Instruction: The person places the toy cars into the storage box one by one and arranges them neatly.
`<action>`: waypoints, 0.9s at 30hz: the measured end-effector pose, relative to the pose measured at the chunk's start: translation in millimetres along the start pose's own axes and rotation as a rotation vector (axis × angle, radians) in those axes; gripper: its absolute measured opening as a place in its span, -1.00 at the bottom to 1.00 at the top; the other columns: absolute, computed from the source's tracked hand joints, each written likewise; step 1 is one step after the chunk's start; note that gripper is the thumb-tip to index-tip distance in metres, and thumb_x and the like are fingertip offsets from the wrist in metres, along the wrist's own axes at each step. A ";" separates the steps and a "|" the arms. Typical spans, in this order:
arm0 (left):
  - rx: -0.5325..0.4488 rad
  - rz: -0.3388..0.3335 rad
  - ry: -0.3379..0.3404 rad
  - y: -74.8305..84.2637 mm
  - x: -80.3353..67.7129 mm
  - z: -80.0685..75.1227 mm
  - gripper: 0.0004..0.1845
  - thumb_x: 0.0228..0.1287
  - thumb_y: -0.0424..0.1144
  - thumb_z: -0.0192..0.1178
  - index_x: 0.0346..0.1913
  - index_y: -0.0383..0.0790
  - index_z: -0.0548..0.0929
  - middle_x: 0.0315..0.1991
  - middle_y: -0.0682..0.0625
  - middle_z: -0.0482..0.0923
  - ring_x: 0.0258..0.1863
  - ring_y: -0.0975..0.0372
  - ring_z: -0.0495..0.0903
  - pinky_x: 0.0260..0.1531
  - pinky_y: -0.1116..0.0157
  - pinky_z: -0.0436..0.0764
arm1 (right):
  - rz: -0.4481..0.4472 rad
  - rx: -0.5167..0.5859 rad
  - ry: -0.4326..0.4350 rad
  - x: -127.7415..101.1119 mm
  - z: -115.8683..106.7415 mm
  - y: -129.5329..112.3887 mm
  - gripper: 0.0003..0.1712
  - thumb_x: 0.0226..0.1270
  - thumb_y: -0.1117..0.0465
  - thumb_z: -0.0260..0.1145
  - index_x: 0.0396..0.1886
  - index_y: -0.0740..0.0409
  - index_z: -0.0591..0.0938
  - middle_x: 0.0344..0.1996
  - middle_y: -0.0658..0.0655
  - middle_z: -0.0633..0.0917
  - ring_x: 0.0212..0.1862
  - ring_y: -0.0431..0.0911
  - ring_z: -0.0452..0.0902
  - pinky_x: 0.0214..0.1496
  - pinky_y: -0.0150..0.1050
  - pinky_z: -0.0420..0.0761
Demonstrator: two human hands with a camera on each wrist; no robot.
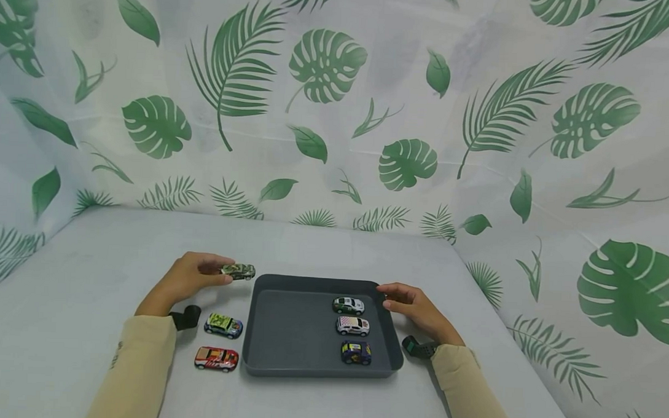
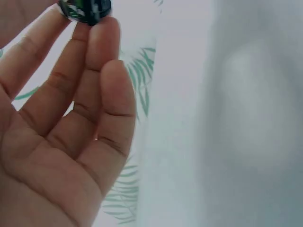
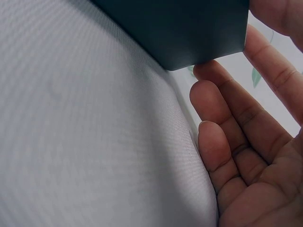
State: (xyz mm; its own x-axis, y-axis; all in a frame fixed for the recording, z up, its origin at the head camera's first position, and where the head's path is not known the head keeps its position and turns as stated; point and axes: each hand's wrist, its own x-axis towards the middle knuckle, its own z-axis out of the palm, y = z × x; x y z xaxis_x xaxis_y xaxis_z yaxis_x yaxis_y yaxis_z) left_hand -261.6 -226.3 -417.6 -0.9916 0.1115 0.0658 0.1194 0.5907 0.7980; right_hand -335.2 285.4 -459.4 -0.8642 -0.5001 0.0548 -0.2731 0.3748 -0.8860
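While the left hand [image 1: 191, 276] pinches the camouflage car [image 1: 238, 271] at its fingertips, grip closed, just left of tray [image 1: 263, 360]

left hand [image 1: 191, 276] pinching, right hand [image 1: 416, 308] relaxed

The left half of the grey tray [image 1: 264, 329] is left bare, while its right side is taken up by a column of three toy cars [image 1: 351, 326]. The table [image 1: 77, 286] to the left is blocked near the tray only by two more cars [image 1: 220, 340]. Open cloth is offered behind the tray, bounded by the leaf-printed backdrop [image 1: 338, 111]
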 end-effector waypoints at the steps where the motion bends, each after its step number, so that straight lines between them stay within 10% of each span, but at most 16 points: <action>1: -0.002 0.006 0.004 1.3 0.1 -0.2 -0.45 0.43 -0.08 0.48 0.33 -0.34 0.70 0.24 -0.30 0.70 0.22 -0.16 0.66 0.21 -0.19 0.62 | 0.000 0.002 0.000 0.0 -0.2 0.1 -0.49 0.57 0.24 0.38 0.39 0.40 0.60 0.32 0.39 0.64 0.31 0.09 0.59 0.41 -0.01 0.47; 27: 0.008 0.088 0.044 44.9 1.0 10.7 -0.54 0.41 -0.15 0.49 0.27 -0.29 0.76 0.11 -0.23 0.78 0.11 -0.09 0.72 0.16 -0.23 0.63 | 0.037 0.003 0.013 0.5 1.0 -0.7 -0.49 0.57 0.20 0.40 0.39 0.34 0.62 0.33 0.32 0.67 0.31 0.01 0.60 0.48 0.13 0.43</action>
State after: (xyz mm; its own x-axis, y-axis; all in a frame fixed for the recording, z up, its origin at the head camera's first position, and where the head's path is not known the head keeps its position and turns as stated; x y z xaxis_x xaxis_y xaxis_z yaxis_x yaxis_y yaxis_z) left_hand -256.7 -191.1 -388.1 -0.9784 0.1281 0.1623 0.2067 0.5866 0.7830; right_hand -335.0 284.0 -459.2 -0.8792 -0.4757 0.0281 -0.2398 0.3907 -0.8888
